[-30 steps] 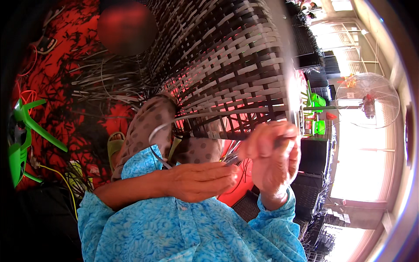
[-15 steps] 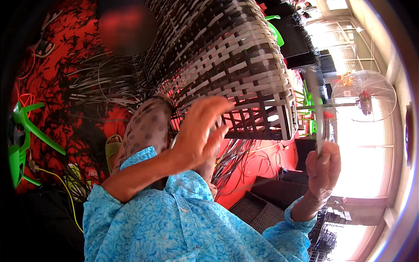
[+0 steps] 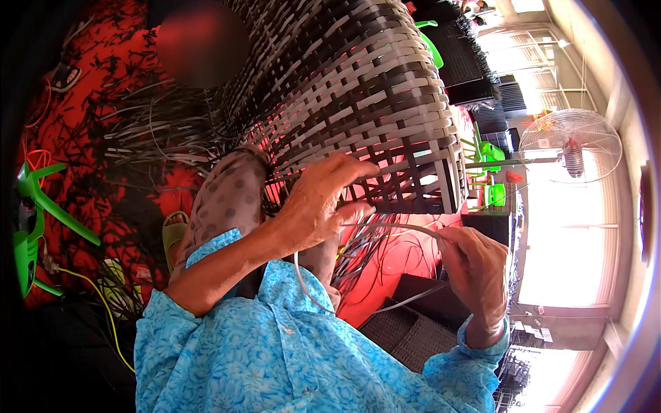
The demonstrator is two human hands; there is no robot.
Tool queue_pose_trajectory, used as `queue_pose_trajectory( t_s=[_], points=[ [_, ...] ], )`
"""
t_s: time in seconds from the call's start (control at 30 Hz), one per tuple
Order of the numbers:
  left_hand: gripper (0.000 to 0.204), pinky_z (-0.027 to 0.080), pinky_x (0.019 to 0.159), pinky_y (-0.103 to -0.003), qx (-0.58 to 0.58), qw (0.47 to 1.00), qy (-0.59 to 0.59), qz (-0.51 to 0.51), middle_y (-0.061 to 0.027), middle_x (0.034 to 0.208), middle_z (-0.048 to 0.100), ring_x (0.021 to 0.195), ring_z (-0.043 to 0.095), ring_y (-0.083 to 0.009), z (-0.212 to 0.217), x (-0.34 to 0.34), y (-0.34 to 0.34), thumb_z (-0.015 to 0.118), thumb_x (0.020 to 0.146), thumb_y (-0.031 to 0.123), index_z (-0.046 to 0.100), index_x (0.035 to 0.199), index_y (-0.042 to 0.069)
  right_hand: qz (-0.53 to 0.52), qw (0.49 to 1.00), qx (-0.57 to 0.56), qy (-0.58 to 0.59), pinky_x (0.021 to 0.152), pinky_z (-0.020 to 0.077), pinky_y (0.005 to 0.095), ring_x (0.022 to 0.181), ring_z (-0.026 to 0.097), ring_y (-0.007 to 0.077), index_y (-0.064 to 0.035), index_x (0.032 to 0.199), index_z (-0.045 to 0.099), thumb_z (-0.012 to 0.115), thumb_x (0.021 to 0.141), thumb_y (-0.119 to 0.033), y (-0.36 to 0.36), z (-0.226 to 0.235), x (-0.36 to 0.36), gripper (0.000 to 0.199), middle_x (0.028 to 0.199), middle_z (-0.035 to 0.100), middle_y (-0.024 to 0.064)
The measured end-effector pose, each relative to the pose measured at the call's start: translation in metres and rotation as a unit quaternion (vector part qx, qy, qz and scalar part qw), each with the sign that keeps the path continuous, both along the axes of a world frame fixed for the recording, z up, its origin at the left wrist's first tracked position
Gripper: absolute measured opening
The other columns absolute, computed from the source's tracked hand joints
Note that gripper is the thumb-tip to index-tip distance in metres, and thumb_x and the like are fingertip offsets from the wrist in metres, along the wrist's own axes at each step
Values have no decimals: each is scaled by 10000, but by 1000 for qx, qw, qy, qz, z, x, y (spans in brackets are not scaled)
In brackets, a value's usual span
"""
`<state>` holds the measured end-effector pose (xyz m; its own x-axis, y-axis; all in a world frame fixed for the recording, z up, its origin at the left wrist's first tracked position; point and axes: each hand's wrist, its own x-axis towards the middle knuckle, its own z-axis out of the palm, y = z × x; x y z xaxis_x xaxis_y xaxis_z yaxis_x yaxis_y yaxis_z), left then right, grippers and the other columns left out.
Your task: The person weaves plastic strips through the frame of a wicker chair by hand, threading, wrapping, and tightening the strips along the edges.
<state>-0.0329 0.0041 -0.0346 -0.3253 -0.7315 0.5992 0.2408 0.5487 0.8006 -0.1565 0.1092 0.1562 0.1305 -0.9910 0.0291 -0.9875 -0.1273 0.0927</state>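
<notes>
A large woven rattan-style furniture piece (image 3: 358, 89) in dark brown and grey strips leans across the upper middle. At its lower corner the weave is looser, with dark cross strips and gaps. My left hand (image 3: 320, 199) is beside that loose edge, thumb and fingers apart with a gap between their tips. To the right, my right hand (image 3: 478, 268) pinches a thin grey plastic strip (image 3: 403, 226). From there the strip runs left to beside my left thumb, and a loop of it hangs in front of my shirt. Whether the strip touches my left hand is hidden.
Long loose strips (image 3: 155, 131) and dark scraps cover the red floor at left. A green plastic stool (image 3: 31, 234) and a yellow cord (image 3: 103, 303) are at the left edge. A standing fan (image 3: 571, 148) is at right. Dark woven pieces (image 3: 406, 337) lie below my right hand.
My right hand has come down and left from its raised position, bringing the strip across toward my left hand. My left hand has shifted slightly, fingers still apart.
</notes>
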Motion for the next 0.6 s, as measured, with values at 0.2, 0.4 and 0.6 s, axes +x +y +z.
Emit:
queue_pose_trajectory(
  t_s=[0.2, 0.4, 0.6],
  points=[
    [336, 453, 684, -281, 227, 931, -3, -286, -47, 898, 578, 768, 545, -102, 12, 38, 21, 675, 746, 121, 565, 1052, 36, -33, 999, 28, -7, 520, 464, 327, 590, 591, 274, -59, 856, 586, 602, 773, -83, 6, -11, -9, 88, 709, 594, 113],
    [135, 446, 552, -258, 116, 962, 94, -229, -23, 743, 615, 631, 569, -108, 14, 26, 39, 594, 812, 77, 602, 944, 51, -60, 965, 185, -178, 610, 487, 330, 723, 609, 275, -40, 908, 590, 570, 803, -69, -1, -27, 10, 111, 840, 603, 129],
    [197, 400, 634, -198, 139, 968, 118, -175, -24, 916, 544, 753, 516, -84, 5, 24, 10, 525, 826, 48, 585, 1012, 23, 28, 995, -3, -99, 531, 482, 297, 606, 596, 230, -14, 896, 603, 601, 764, -13, -7, -15, 8, 132, 749, 600, 109]
  ],
)
